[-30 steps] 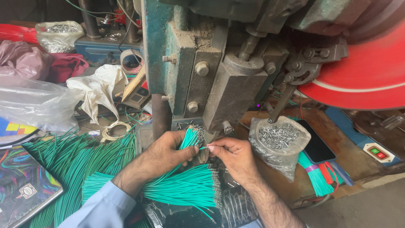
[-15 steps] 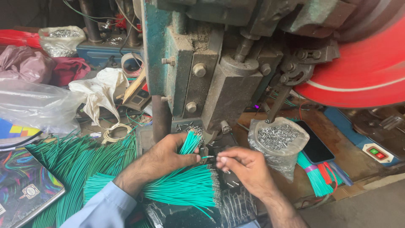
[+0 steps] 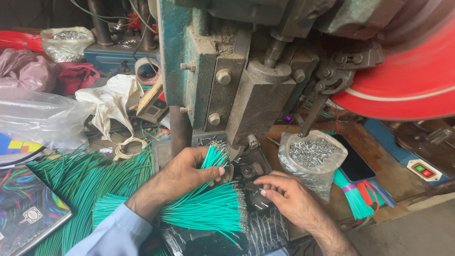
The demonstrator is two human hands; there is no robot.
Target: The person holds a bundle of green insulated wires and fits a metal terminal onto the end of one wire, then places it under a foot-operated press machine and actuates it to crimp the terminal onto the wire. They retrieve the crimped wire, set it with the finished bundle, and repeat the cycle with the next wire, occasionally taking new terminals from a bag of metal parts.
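Two bare hands work at the foot of a grimy metal press (image 3: 246, 90). Left hand (image 3: 182, 175) is clenched around a small bunch of green wires (image 3: 214, 156), their tips pointing up toward the press. Right hand (image 3: 284, 194) rests just beside a larger fanned bundle of green wires (image 3: 208, 211), fingertips pinched together; whether they grasp anything cannot be told. Near it stands a plastic bag of small metal terminals (image 3: 310, 154).
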